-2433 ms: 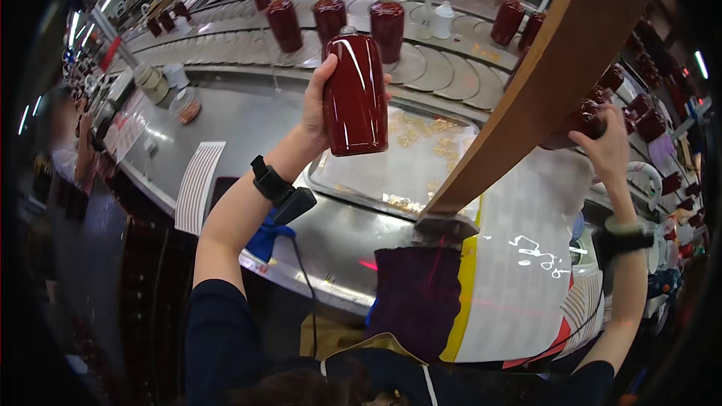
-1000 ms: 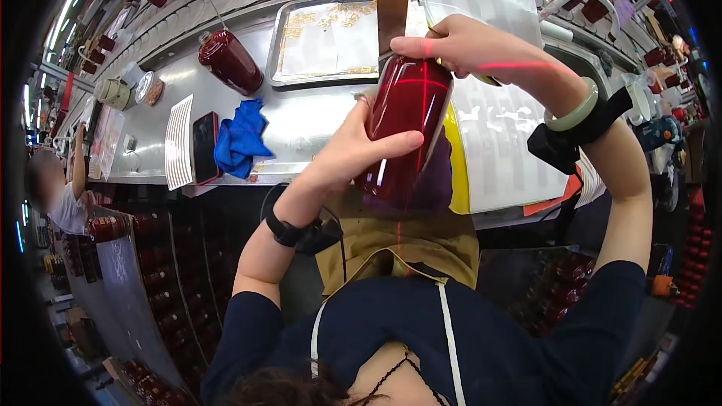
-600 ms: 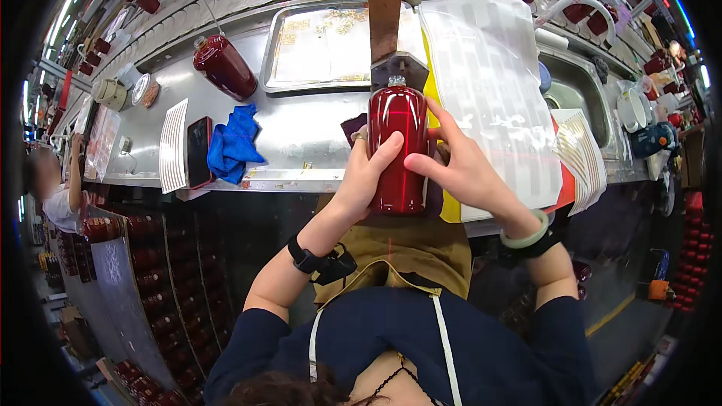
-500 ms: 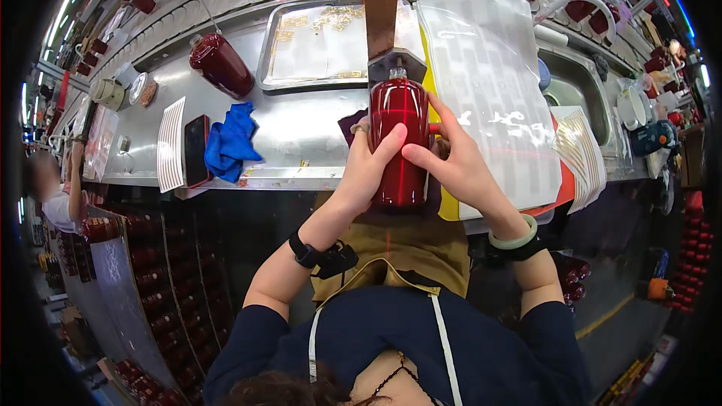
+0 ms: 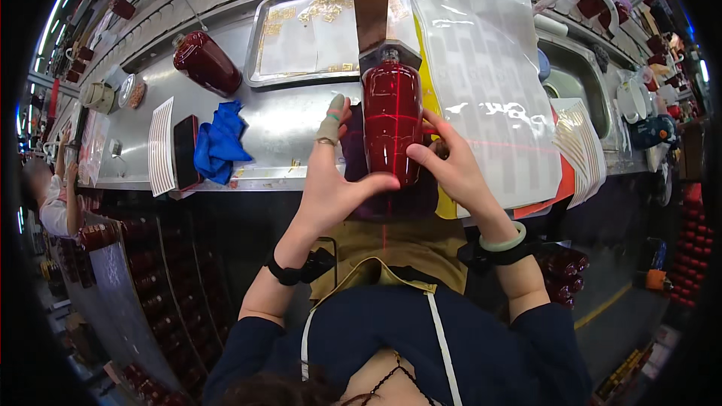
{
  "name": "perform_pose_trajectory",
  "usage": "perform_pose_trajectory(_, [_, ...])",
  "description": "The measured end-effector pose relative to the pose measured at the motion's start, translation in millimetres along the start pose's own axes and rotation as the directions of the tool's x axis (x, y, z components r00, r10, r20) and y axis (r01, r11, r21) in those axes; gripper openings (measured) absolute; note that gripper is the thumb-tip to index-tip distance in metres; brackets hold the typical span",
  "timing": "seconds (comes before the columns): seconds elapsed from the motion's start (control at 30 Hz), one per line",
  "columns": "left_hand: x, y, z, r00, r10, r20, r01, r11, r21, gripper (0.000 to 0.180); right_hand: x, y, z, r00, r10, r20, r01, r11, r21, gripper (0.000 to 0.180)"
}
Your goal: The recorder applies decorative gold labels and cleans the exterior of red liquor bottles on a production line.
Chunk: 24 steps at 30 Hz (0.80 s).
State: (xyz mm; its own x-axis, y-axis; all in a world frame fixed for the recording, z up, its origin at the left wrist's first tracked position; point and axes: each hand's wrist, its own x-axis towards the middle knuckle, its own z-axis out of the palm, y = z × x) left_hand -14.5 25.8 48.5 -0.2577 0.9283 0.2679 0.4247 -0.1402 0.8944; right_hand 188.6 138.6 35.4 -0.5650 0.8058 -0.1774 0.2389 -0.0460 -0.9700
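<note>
A dark red glass bottle (image 5: pixel 392 116) lies in front of me on a dark purple cloth (image 5: pixel 351 154), its clear neck pointing away against a grey metal plate (image 5: pixel 410 54). Thin red light lines cross its surface. My right hand (image 5: pixel 455 169) holds the bottle's right side, thumb on top and fingers along the flank. On the left, my left hand (image 5: pixel 331 192) is spread, fingers stretched up and off the glass. Its thumb reaches to the bottle's lower end; whether it presses there I cannot tell. A beige wrap covers one left finger.
A metal tray (image 5: pixel 254 45) with gold stickers lies beyond my left hand. Nearby are another red bottle (image 5: pixel 207 64), a blue cloth (image 5: pixel 222 143), a phone (image 5: pixel 186 152) and a striped sheet (image 5: pixel 161 146). Plastic-covered sheets (image 5: pixel 481 98) and a sink (image 5: pixel 594 94) lie right. A brown post (image 5: pixel 369 0) rises ahead.
My left hand has let go of the bottle's side, opened and shifted left. My right hand stays on the bottle. More of the purple cloth shows.
</note>
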Motion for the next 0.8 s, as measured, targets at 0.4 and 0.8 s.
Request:
perform_pose_trajectory(0.4, [-8,-5,49,0.982,0.191,-0.005,-0.187,0.967,0.175,0.120,-9,-12,-12,0.996,-0.049,-0.075,0.048,0.999,-0.015,0.054])
perform_pose_trajectory(0.8, [-6,23,74,0.982,0.189,-0.023,-0.157,0.872,0.464,0.112,-86,18,-99,0.898,-0.091,-0.430,-0.173,0.827,-0.535,0.017])
